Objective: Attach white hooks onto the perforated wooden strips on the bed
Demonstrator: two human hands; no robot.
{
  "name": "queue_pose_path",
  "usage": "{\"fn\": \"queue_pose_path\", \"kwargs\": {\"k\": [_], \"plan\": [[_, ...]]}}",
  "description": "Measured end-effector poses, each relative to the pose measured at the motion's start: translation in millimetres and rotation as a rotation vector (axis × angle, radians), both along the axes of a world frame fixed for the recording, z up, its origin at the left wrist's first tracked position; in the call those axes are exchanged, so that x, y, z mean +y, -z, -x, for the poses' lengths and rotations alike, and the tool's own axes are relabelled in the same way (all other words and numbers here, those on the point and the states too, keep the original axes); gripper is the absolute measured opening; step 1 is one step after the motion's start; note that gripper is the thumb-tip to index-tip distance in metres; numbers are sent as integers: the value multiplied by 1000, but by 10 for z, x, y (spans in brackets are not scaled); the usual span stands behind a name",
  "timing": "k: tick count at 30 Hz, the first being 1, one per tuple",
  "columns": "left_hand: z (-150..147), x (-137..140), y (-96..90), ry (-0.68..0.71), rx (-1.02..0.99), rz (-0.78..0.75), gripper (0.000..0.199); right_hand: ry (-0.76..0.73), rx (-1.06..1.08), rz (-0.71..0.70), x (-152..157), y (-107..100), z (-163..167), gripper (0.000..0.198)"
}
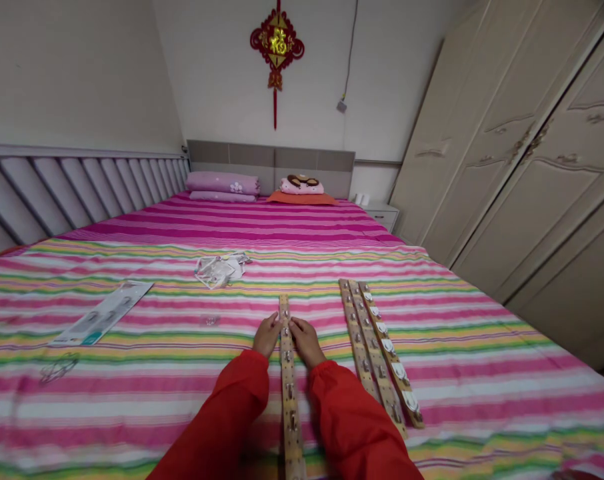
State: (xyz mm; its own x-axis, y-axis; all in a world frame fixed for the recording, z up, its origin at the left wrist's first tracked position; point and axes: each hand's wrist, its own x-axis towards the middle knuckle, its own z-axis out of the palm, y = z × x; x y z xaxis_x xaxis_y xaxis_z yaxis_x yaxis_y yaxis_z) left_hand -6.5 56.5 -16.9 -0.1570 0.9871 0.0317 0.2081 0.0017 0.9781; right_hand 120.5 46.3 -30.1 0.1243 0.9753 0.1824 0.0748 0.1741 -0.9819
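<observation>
A long wooden hook rail [289, 370] with several small metal hooks lies lengthwise on the bed in front of me. My left hand [267, 335] holds its left edge near the far end, fingers bent in against the wood. Opposite it, my right hand [306, 340] grips the right edge, thumb and fingertips close to one of the metal hooks. Exactly what the fingertips press on is too small to make out. To the right lie two similar wooden rails [358, 337] side by side, and next to them a rail with white-capped hooks [389, 347].
Left on the striped sheet [157, 413] are a flat printed package [105, 313], a tangle of thin wire-like pieces [59, 367] and a small clear packet [211, 321]. Crumpled clear packaging [222, 270] lies farther back. A slatted rail [82, 187] borders the left; a wardrobe [527, 140] stands right.
</observation>
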Motion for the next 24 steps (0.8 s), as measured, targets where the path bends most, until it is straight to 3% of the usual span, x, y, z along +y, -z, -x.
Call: {"fn": "queue_pose_path", "kwargs": {"k": [5, 13, 20, 24], "plan": [[-45, -16, -65, 14, -6, 27, 33, 43, -14, 48, 70, 31, 49, 26], [-69, 65, -6, -2, -67, 94, 38, 71, -2, 106, 218, 152, 39, 24], [-1, 43, -29, 52, -61, 88, 45, -5, 33, 80, 137, 101, 23, 28], [17, -21, -9, 95, 31, -22, 38, -87, 44, 40, 58, 33, 11, 26]]}}
